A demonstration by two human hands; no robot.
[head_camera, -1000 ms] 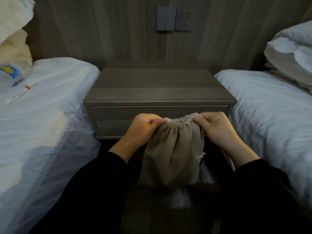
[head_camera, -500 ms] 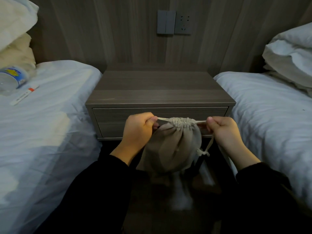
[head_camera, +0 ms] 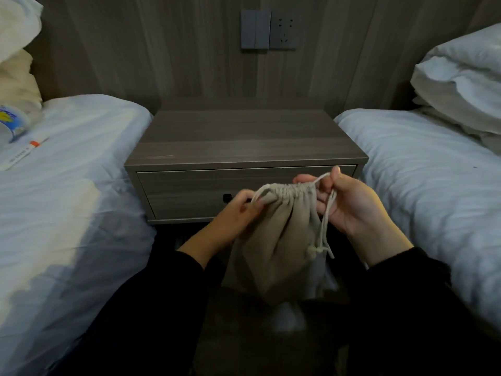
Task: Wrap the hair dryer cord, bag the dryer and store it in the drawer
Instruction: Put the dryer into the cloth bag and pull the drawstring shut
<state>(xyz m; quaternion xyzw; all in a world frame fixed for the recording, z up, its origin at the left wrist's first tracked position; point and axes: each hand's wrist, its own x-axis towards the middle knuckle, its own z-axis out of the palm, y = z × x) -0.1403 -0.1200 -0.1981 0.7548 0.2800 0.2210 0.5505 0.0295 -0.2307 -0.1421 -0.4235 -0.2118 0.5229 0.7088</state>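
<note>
Landmark: the nightstand (head_camera: 245,139), w/ its drawer (head_camera: 189,191) seen shut. Left of it a bed (head_camera: 67,185) w/ white crumpled sheet was seen; a plastic bottle (head_camera: 10,123) and a thin marker-like stick (head_camera: 25,151) were left lying on it, well apart from the job. In front of the nightstand, slightly left, the left hand (head_camera: 235,215) was closed round the bag's neck, one loop of drawstring (head_camera: 325,213) pinched at the fingers, prob. to brace the mouth while it was cinched. The bag (head_camera: 273,240) was held directly in front of the drawer, hanging free: beige woven cloth, soft, mouth gathered into tight pleats, body bulging, so the dryer was judged to be inside, though not seen. Just right of the bag the right hand (head_camera: 352,210) was half curled, cord loop hooked over thumb and fingers, knotted ends dangling beside the cloth. Right of the nightstand a 2nd bed (head_camera: 420,172) w/ stacked pillows (head_camera: 461,85) was seen. Above, a wall switch (head_camera: 255,29) and a socket.
</note>
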